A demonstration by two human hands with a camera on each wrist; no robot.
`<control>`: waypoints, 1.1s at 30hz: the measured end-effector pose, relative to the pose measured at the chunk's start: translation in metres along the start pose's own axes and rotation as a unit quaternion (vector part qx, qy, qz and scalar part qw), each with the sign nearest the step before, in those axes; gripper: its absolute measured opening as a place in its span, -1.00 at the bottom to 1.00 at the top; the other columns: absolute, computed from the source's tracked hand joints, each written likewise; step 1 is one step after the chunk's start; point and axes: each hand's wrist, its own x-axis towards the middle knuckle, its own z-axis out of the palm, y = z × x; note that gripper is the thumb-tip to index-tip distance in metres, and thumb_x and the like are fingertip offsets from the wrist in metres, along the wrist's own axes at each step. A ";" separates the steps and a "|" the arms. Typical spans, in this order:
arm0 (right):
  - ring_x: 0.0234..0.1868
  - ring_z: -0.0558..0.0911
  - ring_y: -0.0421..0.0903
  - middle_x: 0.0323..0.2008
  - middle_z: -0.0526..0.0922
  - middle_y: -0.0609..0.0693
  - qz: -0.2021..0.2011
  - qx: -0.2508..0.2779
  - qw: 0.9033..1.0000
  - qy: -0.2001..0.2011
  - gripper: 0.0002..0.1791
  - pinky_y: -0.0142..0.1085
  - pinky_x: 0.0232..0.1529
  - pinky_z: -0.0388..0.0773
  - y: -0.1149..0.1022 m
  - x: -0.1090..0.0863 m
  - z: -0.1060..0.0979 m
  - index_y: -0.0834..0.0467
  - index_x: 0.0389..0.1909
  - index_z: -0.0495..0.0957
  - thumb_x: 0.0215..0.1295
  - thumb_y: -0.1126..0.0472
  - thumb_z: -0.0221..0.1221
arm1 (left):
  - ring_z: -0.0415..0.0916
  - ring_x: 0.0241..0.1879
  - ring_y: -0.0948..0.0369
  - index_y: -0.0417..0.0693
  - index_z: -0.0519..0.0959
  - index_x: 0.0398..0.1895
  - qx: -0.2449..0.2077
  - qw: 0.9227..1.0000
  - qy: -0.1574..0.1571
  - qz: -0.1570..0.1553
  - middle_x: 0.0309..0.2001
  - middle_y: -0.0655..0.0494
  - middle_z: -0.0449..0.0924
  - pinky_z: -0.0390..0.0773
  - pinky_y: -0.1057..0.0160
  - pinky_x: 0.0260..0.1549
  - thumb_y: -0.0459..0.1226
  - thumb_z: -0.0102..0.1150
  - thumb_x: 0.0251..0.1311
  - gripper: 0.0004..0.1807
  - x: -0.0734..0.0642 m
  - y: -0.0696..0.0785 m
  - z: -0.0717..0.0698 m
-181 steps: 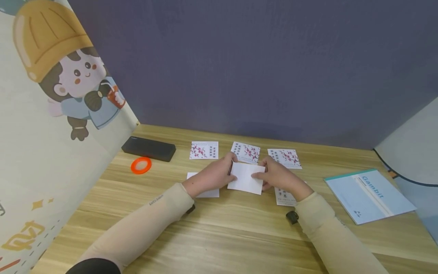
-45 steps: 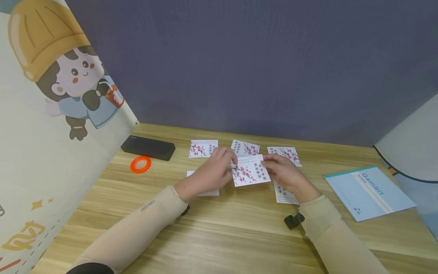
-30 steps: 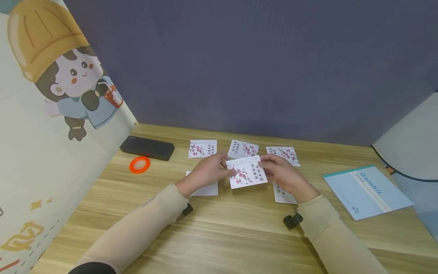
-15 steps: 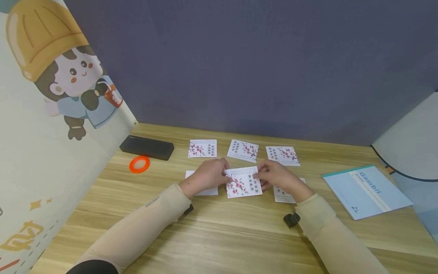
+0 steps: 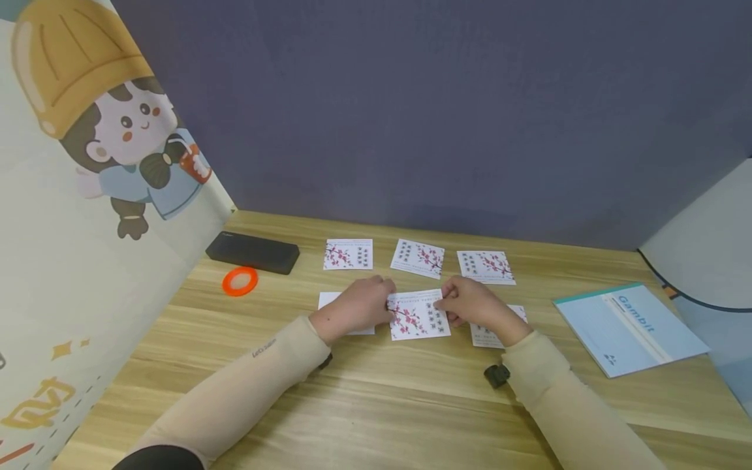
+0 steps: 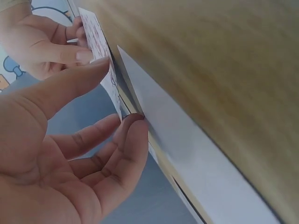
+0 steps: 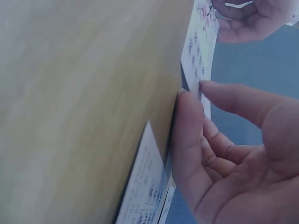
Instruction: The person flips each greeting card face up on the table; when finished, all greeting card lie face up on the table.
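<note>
A white card printed with pink blossoms and dark characters lies face up in the middle, close over the table. The left hand holds its left edge; in the left wrist view the thumb overlaps the card and curled fingertips meet a corner. The right hand pinches the card's right side, thumb on the printed face and index finger beneath, as the right wrist view shows. A blank white card lies partly hidden under the left hand. Another printed card shows partly beneath the right hand.
Behind the hands, a row of blossom cards has a left one, a middle one and a right one. A black case and an orange ring lie left. A "Gambit" notebook lies right.
The card in the hands, blank side up six seconds ago, now shows its printed side. Over the last second it came lower and nearer, straightened, and uncovered the middle back card.
</note>
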 end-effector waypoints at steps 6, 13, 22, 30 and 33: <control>-0.30 0.67 -0.05 -0.23 0.64 0.12 -0.001 -0.014 1.000 0.010 -0.68 -0.21 -0.28 0.76 -0.001 -0.004 0.000 0.26 0.04 0.46 0.51 0.14 0.29 | 0.63 -0.05 0.08 -0.23 0.59 0.31 0.030 0.999 0.009 0.020 0.11 -0.13 0.66 0.72 0.14 0.03 -0.18 0.46 0.31 -0.43 0.000 0.002 0.004; -0.33 0.69 -0.04 -0.26 0.64 0.12 0.000 -0.019 1.000 0.020 -0.67 -0.21 -0.27 0.78 -0.002 -0.005 0.001 0.27 0.05 0.45 0.48 0.18 0.32 | 0.65 -0.01 0.04 -0.26 0.59 0.31 0.039 0.998 0.024 0.032 0.12 -0.14 0.65 0.72 0.12 0.08 -0.20 0.45 0.32 -0.45 -0.001 0.005 0.006; -0.50 0.64 -0.05 -0.37 0.64 0.12 -0.017 -0.039 0.998 0.043 -0.71 -0.23 -0.38 0.68 -0.016 -0.008 0.002 0.17 -0.02 0.48 0.58 0.01 0.21 | 0.60 0.25 -0.05 -0.20 0.60 0.33 0.032 0.997 0.050 0.049 0.24 -0.12 0.64 0.62 0.02 0.34 -0.23 0.41 0.36 -0.49 -0.017 0.002 -0.005; -0.39 0.73 0.04 -0.08 0.70 0.19 -0.048 -0.032 0.998 0.033 -0.57 -0.11 -0.28 0.74 -0.043 -0.014 0.011 0.19 0.23 0.50 0.60 -0.04 0.19 | 0.50 0.36 -0.13 -0.18 0.59 0.33 0.055 0.997 0.042 0.022 0.31 -0.13 0.59 0.55 -0.07 0.42 -0.13 0.47 0.34 -0.43 -0.045 -0.018 -0.023; -0.38 0.75 0.03 -0.04 0.70 0.19 -0.054 -0.016 0.998 0.025 -0.49 -0.10 -0.26 0.76 -0.052 -0.011 0.018 0.22 0.32 0.49 0.55 -0.02 0.25 | 0.47 0.37 -0.15 -0.21 0.55 0.37 0.066 0.998 0.018 0.002 0.36 -0.16 0.55 0.57 -0.09 0.39 -0.10 0.50 0.30 -0.34 -0.052 -0.025 -0.027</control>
